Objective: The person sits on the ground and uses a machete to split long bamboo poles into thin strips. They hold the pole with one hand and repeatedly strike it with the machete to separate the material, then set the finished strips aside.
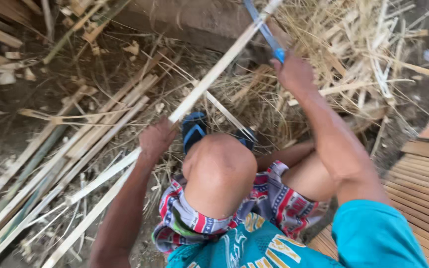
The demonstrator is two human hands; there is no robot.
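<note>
Over dirt littered with stringy shavings, left hand (156, 140) fingers grip a pale bamboo strip (209, 79) (flat, long), right hand (294, 74) clenches a blue-handled blade (264, 30).

A long bamboo strip (209, 79) is running diagonally from the lower left to the top centre, barring passage across the middle. The left hand (156, 140) is gripping it; the right hand (294, 74) is holding a blue-handled blade (264, 30) at upper centre. A raised knee (219, 171) is filling the centre. Stacked strips (65, 149) are crowding the left, tangled shavings (363, 54) the upper right, wooden slats (423, 183) the right edge. Bare ground is showing at far left centre.
</note>
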